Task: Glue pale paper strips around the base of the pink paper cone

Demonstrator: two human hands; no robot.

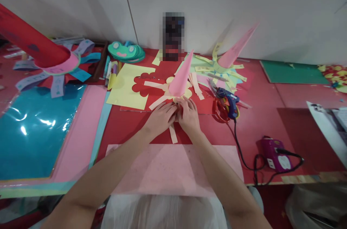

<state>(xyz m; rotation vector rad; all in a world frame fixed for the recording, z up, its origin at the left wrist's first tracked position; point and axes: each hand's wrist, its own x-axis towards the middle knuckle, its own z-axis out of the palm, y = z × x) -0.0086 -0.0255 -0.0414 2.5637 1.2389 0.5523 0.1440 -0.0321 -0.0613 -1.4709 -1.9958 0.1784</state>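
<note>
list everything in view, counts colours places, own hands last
table: 1, red, centre
cones: 2, pink, centre and back right
strips: several, peach, around central cone
tube: 1, red, far left
frog cutouts: 1 stack, green, back left
paper sheet: 1, yellow, left of central cone
front sheet: 1, pink, below hands
glue gun: 1, blue, right of hands
scissors: probably 1, red handles, beside glue gun
power block: 1, purple, front right
glossy pack: 1, blue, left
board: 1, green, back right
left hand: 1, bare, at central cone's base
right hand: 1, bare, same place

The cone [180, 79] is pink, the table [260, 117] red.
</note>
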